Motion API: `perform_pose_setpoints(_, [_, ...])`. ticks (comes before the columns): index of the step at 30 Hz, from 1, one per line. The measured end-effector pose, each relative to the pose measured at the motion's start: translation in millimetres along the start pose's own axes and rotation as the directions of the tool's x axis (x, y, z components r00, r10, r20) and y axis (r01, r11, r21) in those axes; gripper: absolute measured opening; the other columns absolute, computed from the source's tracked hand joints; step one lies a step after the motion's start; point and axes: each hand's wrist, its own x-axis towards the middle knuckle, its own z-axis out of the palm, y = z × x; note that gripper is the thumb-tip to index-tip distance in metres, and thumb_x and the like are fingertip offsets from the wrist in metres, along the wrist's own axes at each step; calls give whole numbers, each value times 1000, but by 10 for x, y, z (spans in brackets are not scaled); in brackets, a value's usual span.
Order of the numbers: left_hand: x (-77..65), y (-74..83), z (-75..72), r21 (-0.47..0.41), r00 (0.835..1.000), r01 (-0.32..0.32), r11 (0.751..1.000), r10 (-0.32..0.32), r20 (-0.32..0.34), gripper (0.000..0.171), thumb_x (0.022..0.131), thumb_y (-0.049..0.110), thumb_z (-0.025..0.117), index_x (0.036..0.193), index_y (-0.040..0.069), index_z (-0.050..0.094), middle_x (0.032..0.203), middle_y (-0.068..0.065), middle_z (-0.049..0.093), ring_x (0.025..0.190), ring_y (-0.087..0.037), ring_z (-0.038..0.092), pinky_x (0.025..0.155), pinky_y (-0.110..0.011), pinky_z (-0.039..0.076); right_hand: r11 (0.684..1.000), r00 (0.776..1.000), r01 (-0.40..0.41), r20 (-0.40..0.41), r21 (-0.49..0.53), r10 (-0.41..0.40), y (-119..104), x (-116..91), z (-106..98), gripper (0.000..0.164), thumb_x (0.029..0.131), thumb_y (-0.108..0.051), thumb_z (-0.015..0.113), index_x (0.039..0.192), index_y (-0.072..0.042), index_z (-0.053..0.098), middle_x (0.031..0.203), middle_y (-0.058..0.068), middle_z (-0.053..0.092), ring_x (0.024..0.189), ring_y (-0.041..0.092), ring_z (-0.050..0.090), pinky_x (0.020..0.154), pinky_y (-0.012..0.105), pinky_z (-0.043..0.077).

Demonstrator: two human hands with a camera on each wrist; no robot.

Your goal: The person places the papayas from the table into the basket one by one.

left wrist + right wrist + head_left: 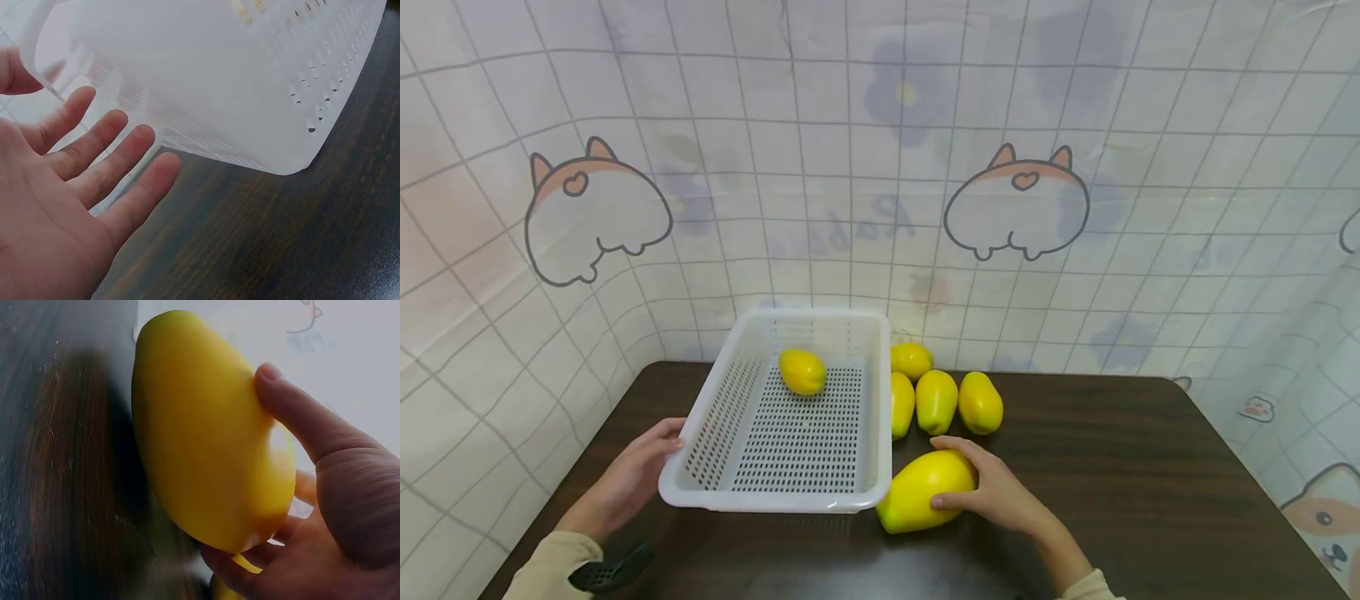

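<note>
Fruits number six: yellow, smooth, oval, mango-like pieces, shared between one container, the dark brown wood-grain counter [1112,467] and a hand. The container is a single white plastic rectangular basket [775,502] with slotted walls and floor, left of centre; it holds just one fruit [802,372], lying toward the far end. The left wrist view shows the basket's side by the left hand [632,475] raised off the counter. That hand's grip takes the left rim between the thumb above and nearly straight fingers below.

Four fruits lie outside the basket, close beyond its right side. Three make a row from left to right: a left one [902,406] partly hidden by the basket's rim, a middle one [937,402] and a right one [981,403]. The fourth, a far fruit [912,362], lies crosswise behind the row, its left end also hidden by the rim.

The sixth, a larger-looking fruit [925,492], is at the basket's near right corner. The right hand [996,493] has its grip clamped on this fruit's right end, thumb on the near side, fingers round the far side.
</note>
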Motion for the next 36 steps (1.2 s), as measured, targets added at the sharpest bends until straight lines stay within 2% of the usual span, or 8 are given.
perform_pose_setpoints(6, [8,-11,-13,-11,999,-28,1000,28,33,27,105,25,31,128,23,46,115,12,59,105,-9,61,87,-35,49,1000,998,3,65,-24,-2,40,-43,-51,71,78,-38,79,138,-18,47,140,6,52,113,23,51,94,44,43])
perform_pose_setpoints(14, [-7,-4,-51,-13,999,-15,1000,15,29,26,105,26,31,127,24,46,115,13,60,105,-9,62,87,-34,49,1000,994,-14,107,-18,16,49,-113,-54,75,77,-37,79,141,-17,45,140,8,51,108,22,51,90,42,43])
perform_pose_setpoints(23, [15,-20,-46,-56,996,-48,997,52,77,28,106,21,29,128,24,46,116,12,60,106,-9,62,87,-35,50,998,1000,-15,12,-59,15,66,-193,-63,75,73,-38,82,138,-18,48,135,5,55,104,17,53,85,34,44])
perform_pose_setpoints(29, [13,-24,-51,-62,995,-38,997,43,89,28,106,21,29,129,23,45,118,12,59,107,-8,61,87,-34,49,998,999,-29,-30,-62,27,88,-200,-115,76,72,-38,83,136,-17,50,132,4,56,102,17,54,84,33,45])
perform_pose_setpoints(36, [21,-31,-46,-11,999,-7,1000,7,51,28,106,26,30,130,25,43,117,14,59,107,-8,61,87,-34,49,998,998,-46,-53,-41,44,105,-190,-132,73,72,-38,83,135,-22,50,130,3,57,98,18,55,82,33,46])
